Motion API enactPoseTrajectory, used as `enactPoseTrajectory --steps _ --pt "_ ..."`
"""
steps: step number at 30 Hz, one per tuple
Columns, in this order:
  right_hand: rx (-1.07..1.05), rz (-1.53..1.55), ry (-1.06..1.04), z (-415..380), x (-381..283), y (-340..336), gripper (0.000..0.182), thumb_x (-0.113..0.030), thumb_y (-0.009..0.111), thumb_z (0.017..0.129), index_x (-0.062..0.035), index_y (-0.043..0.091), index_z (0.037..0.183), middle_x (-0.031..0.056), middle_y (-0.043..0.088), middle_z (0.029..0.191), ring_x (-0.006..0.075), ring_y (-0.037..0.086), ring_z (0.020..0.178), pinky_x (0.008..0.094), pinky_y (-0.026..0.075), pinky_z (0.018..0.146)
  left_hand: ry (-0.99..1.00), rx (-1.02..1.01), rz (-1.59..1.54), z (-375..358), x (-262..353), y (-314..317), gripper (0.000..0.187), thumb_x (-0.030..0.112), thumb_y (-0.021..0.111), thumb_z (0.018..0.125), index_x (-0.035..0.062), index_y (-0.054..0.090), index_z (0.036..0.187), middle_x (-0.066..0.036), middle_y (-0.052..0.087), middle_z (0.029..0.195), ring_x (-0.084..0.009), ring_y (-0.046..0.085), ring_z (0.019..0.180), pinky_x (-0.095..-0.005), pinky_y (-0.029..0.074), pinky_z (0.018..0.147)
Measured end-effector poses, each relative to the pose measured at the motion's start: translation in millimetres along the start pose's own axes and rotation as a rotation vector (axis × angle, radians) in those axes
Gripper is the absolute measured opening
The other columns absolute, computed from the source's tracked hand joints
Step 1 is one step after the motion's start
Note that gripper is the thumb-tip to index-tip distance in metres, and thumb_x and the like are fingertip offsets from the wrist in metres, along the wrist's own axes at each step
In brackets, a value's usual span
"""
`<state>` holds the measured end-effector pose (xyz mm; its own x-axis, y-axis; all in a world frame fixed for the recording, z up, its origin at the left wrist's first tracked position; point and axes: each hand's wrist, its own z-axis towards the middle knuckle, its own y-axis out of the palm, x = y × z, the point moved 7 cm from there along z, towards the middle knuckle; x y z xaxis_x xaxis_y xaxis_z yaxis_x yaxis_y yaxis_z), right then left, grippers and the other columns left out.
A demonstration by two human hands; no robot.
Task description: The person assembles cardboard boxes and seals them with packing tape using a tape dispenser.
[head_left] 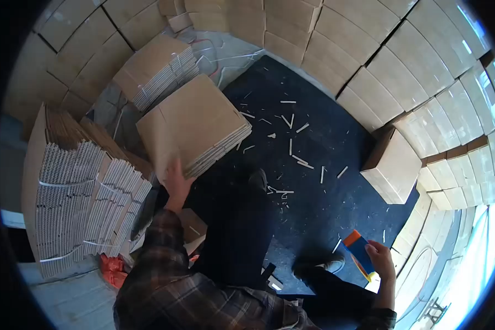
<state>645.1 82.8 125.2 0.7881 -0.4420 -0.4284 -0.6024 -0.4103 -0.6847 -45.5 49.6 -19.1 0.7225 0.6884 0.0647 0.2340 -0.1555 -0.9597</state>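
Observation:
My left hand (176, 181) is at the near left corner of a stack of flattened cardboard boxes (195, 118), its fingers closed on the edge of the top flattened box. That edge and my fingertips are slightly blurred. On the right, my right hand (380, 259) is wrapped around a tape dispenser (359, 250), blue with an orange end and a yellow part below. The dispenser is held above the floor, near my shoe (334, 267).
Strapped bundles of flattened cardboard (71, 192) stand at the left, with another strapped stack (154, 71) behind. Cardboard scraps (291, 147) litter the dark floor mat (319, 143). A closed carton (393, 165) sits at right. Walls of stacked cartons (363, 44) surround the area.

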Motion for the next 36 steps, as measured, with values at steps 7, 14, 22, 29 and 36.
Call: enactPoseTrajectory --steps 7,14,22,29,36 --pt "-0.006 0.026 -0.021 9 -9 16 0.041 -0.03 0.063 0.088 -0.0027 0.064 0.119 0.0197 0.07 0.098 0.0256 0.069 0.092 0.0345 0.052 0.081 -0.229 0.205 -0.235 14 -87 10 0.104 0.028 0.087 0.059 0.0189 0.031 0.146 -0.019 0.039 0.137 -0.0422 0.04 0.125 -0.0551 0.038 0.099" --pt "0.001 -0.045 0.025 12 -12 2 0.041 -0.029 0.062 0.089 -0.0026 0.063 0.121 0.0204 0.069 0.102 0.0262 0.068 0.094 0.0346 0.052 0.084 0.089 0.218 0.09 -20 61 -28 0.089 0.024 0.083 0.066 0.0183 0.038 0.142 -0.009 0.045 0.127 -0.0318 0.045 0.119 -0.0515 0.043 0.09" --pt "-0.031 -0.115 0.01 11 -4 -1 0.042 -0.034 0.063 0.089 -0.0095 0.063 0.124 0.0179 0.07 0.103 0.03 0.068 0.094 0.0376 0.052 0.085 0.436 0.429 0.378 4 90 -53 0.049 0.01 0.05 0.088 0.0115 0.046 0.137 -0.009 0.052 0.104 -0.029 0.055 0.096 -0.0394 0.05 0.078" --pt "-0.093 0.307 -0.172 -3 -3 -14 0.045 -0.026 0.062 0.094 -0.0097 0.054 0.135 0.0115 0.067 0.11 0.0162 0.062 0.1 0.0305 0.047 0.092 0.713 0.664 -0.417 -24 169 -261 0.027 0.013 0.053 0.095 0.0008 0.055 0.119 -0.022 0.062 0.103 -0.0362 0.061 0.1 -0.0435 0.048 0.081" --pt "0.01 0.323 -0.323 -24 -2 -20 0.037 -0.022 0.054 0.098 -0.0154 0.054 0.135 0.0107 0.066 0.114 0.0169 0.061 0.102 0.0323 0.046 0.096 0.986 0.459 -0.875 -211 285 -298 0.056 0.003 0.043 0.095 0.0048 0.027 0.149 -0.021 0.035 0.148 -0.033 0.04 0.134 -0.0396 0.035 0.11"
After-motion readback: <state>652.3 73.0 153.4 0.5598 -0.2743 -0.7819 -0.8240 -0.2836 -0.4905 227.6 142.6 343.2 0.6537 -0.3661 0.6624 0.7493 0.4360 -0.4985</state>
